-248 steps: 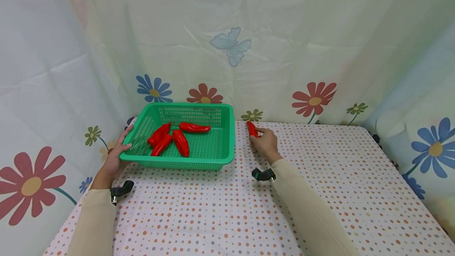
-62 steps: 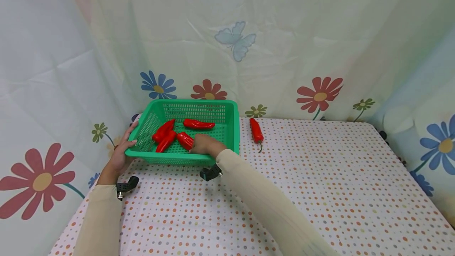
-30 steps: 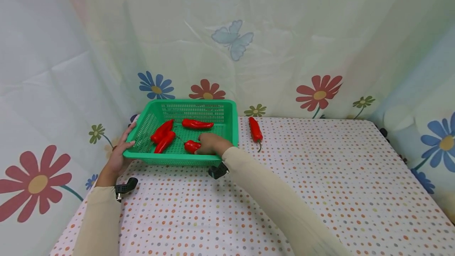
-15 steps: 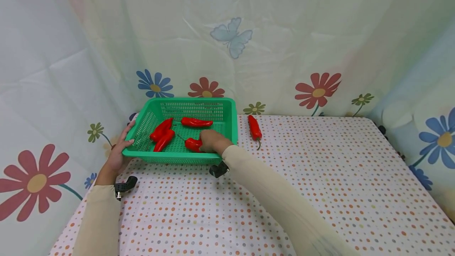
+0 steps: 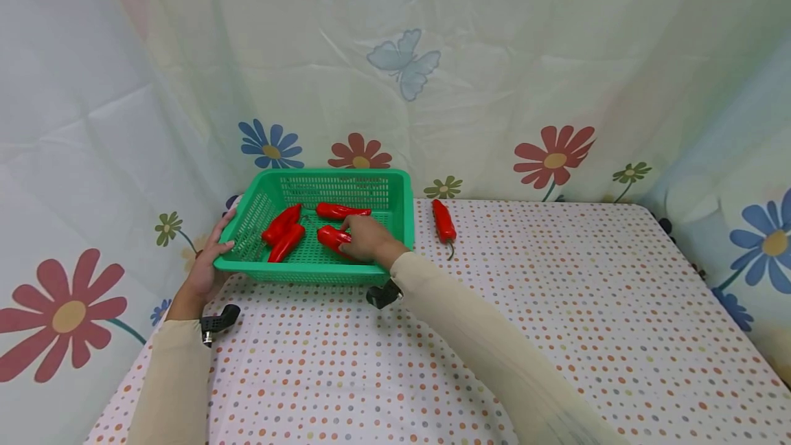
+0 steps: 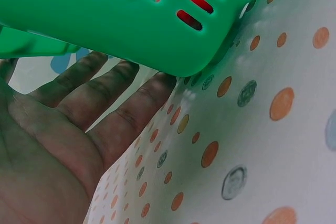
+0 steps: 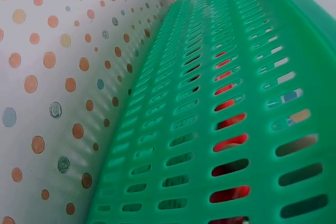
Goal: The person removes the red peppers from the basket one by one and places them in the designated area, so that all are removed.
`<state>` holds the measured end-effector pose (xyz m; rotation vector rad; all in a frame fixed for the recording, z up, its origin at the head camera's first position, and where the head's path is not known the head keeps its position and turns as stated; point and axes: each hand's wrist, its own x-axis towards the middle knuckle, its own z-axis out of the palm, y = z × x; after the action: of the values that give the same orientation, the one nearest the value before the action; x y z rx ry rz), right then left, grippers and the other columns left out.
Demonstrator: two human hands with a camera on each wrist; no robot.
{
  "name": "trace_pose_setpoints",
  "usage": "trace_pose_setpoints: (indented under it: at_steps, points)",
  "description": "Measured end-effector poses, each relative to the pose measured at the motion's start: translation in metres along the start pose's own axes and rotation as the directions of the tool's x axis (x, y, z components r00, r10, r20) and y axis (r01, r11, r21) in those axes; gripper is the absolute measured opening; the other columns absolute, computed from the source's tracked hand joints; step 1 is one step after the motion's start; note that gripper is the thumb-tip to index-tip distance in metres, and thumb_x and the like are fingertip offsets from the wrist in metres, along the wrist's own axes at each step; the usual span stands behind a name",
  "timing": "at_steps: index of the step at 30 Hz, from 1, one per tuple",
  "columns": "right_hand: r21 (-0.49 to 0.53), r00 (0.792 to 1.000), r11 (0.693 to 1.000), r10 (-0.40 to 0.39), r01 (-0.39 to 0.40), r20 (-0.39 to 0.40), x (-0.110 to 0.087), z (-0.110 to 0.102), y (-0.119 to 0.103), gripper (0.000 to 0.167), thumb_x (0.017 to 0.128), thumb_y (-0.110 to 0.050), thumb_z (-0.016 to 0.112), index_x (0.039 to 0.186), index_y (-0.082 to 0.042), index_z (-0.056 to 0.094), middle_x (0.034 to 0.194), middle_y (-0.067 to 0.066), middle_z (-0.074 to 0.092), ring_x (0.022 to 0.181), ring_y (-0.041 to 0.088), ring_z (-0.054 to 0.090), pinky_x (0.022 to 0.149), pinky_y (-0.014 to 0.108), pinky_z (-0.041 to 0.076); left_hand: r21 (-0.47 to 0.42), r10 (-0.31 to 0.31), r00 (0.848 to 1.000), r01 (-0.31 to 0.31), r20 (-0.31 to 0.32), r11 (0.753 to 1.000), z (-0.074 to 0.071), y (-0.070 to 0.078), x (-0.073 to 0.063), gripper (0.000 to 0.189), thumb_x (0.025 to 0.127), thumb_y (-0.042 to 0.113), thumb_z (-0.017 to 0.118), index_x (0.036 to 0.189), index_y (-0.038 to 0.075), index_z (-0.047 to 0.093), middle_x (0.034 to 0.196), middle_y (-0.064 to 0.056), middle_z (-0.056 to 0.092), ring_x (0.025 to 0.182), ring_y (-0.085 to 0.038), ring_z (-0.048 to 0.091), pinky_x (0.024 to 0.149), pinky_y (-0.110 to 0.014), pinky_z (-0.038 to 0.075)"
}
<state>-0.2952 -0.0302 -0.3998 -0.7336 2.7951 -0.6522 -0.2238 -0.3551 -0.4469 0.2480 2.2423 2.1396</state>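
Note:
In the head view a green plastic basket (image 5: 321, 269) holds several red chili peppers. My right hand (image 5: 373, 239) reaches into its right half and grips one red chili pepper (image 5: 331, 237) by its right end, between thumb and fingers. My left hand (image 5: 207, 273) rests against the basket's left front corner, the thumb on the rim. Straight fingers of that hand (image 6: 58, 150) touch the basket (image 6: 105, 24) in the left wrist view. The basket's slotted wall (image 7: 173, 129) fills the right wrist view and hides the right hand; some red shows through the slots.
One red chili pepper (image 5: 443, 220) lies alone on the dotted tablecloth (image 5: 556, 280), right of the basket. Inside the basket are two peppers side by side (image 5: 284, 232) at left and another pepper (image 5: 336, 211) along the back. A flowered curtain (image 5: 482, 88) rises behind.
The pepper first under my right hand now lies on the cloth. My right hand has moved left into the basket, gripped another pepper and just turned it. My left hand stays put.

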Motion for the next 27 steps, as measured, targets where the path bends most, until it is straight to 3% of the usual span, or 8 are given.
trace_pose_setpoints:
  at_steps: [15, 27]
  points:
    - [0.054, 0.996, 0.998, -0.029, 0.033, -0.086, -0.0027, -0.0044, -0.0018, 0.038, 0.094, -0.027, 0.064, 0.127, -0.009, 0.062, 0.12, 0.006, 0.065, 0.101, 0.02, 0.057, 0.086, 0.034, 0.05, 0.014, -0.021, 1.0, 0.021, -0.01, 1.0, 0.0001, -0.0001, 0.0009, 0.059, 0.104, 0.029, 0.028, 0.157, 0.043, 0.005, 0.163, -0.014, -0.003, 0.137, -0.034, 0.024, 0.087, -0.022, 0.048]
    - [0.08, 0.993, 0.996, -0.019, 0.029, -0.119, -0.0042, -0.0058, -0.0024, 0.04, 0.094, -0.026, 0.064, 0.13, -0.009, 0.061, 0.119, 0.006, 0.064, 0.102, 0.02, 0.055, 0.085, 0.033, 0.05, 0.009, -0.005, 1.0, 0.005, -0.006, 1.0, -0.0012, -0.0016, 0.0014, 0.058, 0.104, 0.027, 0.027, 0.157, 0.042, 0.006, 0.162, -0.012, 0.0, 0.126, -0.019, 0.034, 0.087, -0.024, 0.048]
